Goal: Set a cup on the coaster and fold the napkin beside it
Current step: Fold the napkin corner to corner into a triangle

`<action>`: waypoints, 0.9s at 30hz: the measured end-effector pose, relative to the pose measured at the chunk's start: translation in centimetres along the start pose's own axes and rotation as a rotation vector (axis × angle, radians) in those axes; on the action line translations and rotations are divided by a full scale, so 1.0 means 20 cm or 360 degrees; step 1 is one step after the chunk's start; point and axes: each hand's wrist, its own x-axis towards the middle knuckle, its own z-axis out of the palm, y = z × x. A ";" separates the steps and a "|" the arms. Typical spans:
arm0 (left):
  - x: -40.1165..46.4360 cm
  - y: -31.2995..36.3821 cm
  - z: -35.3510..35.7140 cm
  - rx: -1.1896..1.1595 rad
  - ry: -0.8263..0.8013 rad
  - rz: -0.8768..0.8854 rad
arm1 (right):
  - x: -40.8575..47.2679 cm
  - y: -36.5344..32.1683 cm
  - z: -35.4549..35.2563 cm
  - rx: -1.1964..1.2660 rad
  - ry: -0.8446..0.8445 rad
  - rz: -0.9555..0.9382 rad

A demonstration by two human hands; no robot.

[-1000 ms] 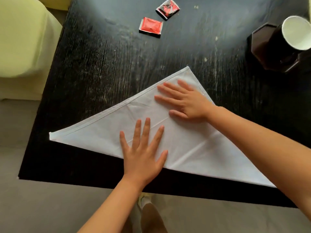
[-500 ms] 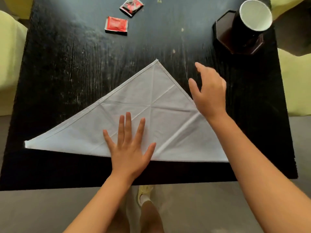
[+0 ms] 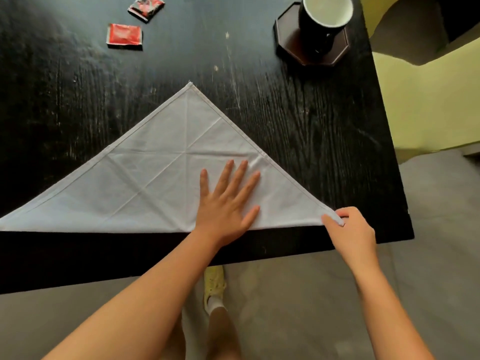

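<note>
White cloth napkin (image 3: 166, 178) lies folded to a triangle near the coaster (image 3: 310, 46), cup (image 3: 324, 20) already seated on it, left hand (image 3: 226, 203) pressing flat, right hand (image 3: 349, 229) pinching the napkin's right corner, more folding likely ahead.

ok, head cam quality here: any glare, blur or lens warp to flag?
Head view: pale window-like glare washes the black wooden table at its far side, around the red foil packets; the table's right edge bows, so there is wide-angle warp; the white cloth napkin, left hand and right hand are reasonably sharp; the dark mug is cropped at the top.
</note>
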 end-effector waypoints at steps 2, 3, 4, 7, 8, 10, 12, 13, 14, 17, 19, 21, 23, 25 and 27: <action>0.00 0.01 0.00 0.0019 0.0011 -0.0005 | 0.02 0.01 -0.03 0.0240 -0.0041 0.0059; 0.00 0.01 0.00 0.0028 0.0013 -0.0008 | 0.03 0.01 -0.04 0.0335 -0.0061 0.0093; 0.00 0.01 0.00 0.0038 0.0010 -0.0009 | 0.03 0.01 -0.06 0.0419 -0.0083 0.0127; 0.01 0.00 0.00 0.0048 0.0013 -0.0006 | 0.05 0.00 -0.08 0.0579 -0.0087 0.0103; 0.01 0.00 0.00 0.0052 0.0011 -0.0005 | 0.05 0.00 -0.10 0.0647 -0.0086 0.0053; 0.01 0.00 0.00 0.0051 0.0000 -0.0004 | 0.05 -0.01 -0.14 0.0841 -0.0149 -0.0097; 0.01 0.00 -0.01 0.0025 -0.0014 -0.0008 | 0.05 -0.03 -0.18 0.0954 -0.0284 -0.0276; 0.01 0.00 -0.01 0.0013 -0.0020 -0.0013 | 0.05 -0.05 -0.21 0.0975 -0.0352 -0.0353; 0.00 0.01 -0.02 0.0008 -0.0024 -0.0017 | 0.05 -0.06 -0.23 0.0981 -0.0413 -0.0416; 0.00 0.00 -0.02 0.0007 -0.0048 -0.0019 | 0.05 -0.10 -0.31 0.0912 -0.0566 -0.0594; 0.00 0.00 -0.04 -0.0016 -0.0062 -0.0015 | 0.04 -0.14 -0.36 0.0793 -0.0594 -0.0728; -0.01 -0.01 -0.05 -0.0064 -0.0076 0.0023 | 0.05 -0.21 -0.40 0.0662 -0.0494 -0.0850; -0.06 -0.05 -0.06 -0.0171 -0.0074 0.0055 | 0.06 -0.32 -0.42 0.0570 -0.0371 -0.0992; -0.14 -0.12 -0.07 -0.0257 -0.0061 -0.0042 | 0.06 -0.47 -0.42 0.0537 -0.0286 -0.1154; -0.23 -0.18 -0.06 -0.0296 -0.0058 -0.0231 | 0.07 -0.64 -0.37 0.0545 -0.0270 -0.1282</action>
